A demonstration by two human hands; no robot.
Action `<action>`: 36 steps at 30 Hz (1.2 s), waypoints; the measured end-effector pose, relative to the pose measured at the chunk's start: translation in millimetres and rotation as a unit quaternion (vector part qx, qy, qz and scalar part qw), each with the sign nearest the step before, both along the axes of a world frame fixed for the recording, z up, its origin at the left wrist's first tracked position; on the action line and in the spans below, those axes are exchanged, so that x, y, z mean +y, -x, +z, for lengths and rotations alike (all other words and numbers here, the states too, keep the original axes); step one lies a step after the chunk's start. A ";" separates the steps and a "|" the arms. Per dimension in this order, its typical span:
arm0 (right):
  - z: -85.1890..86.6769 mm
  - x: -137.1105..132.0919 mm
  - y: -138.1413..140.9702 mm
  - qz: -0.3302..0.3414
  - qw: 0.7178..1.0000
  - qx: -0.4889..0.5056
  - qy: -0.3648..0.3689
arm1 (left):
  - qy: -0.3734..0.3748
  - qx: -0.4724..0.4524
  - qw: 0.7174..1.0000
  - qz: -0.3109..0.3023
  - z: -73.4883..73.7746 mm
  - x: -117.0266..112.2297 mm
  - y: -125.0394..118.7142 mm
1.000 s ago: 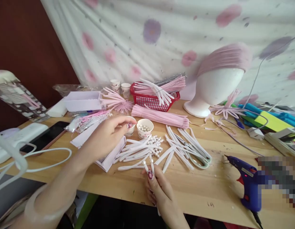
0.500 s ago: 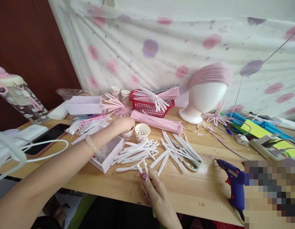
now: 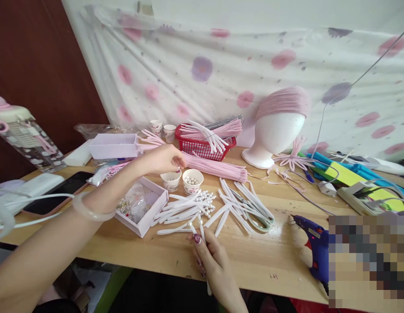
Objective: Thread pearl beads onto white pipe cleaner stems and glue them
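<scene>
My left hand (image 3: 165, 159) hangs just above the left paper cup (image 3: 171, 184), fingers bent down and pinched together; anything between the fingertips is too small to make out. Beside it stands a second paper cup (image 3: 190, 188) holding white pearl beads (image 3: 192, 180). My right hand (image 3: 212, 256) grips white pipe cleaners (image 3: 202, 234) near the front edge, their tops tipped with pearls. A pile of pearl-tipped white pipe cleaners (image 3: 175, 208) lies behind that hand. More white pipe cleaners (image 3: 234, 208) spread to the right, partly over green-handled scissors (image 3: 261, 222).
A white box (image 3: 146, 221) of small beads sits left of the pile. Behind are a bundle of pink pipe cleaners (image 3: 218, 167), a red basket (image 3: 202, 148) and a foam head (image 3: 278, 134). A blue glue gun (image 3: 314, 243) stands at the right, with cables (image 3: 306, 200) beyond it.
My left hand has lifted up and back from the left cup, uncovering its rim and more of the bead box. My right hand stays almost still, holding the pipe cleaners.
</scene>
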State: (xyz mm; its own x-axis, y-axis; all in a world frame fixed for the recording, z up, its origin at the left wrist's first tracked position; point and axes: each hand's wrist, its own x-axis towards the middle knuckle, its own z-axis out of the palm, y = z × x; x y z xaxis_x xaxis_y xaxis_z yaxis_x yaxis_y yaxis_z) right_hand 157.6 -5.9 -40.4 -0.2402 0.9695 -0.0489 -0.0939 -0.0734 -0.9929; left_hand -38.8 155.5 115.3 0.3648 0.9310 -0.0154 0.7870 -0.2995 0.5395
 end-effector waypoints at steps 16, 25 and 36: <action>1.2 5.1 -0.9 -0.104 0.983 0.143 0.047 | 0.269 -0.760 0.555 0.204 -107.6 -129.9 -48.0; 4.5 -5.1 -3.1 -0.058 0.996 0.074 0.002 | 0.310 -0.751 0.545 0.207 -113.9 -128.3 -52.4; 10.1 -9.3 -2.1 -0.051 0.998 0.035 -0.004 | 0.293 -0.740 0.563 0.224 -121.5 -128.4 -54.2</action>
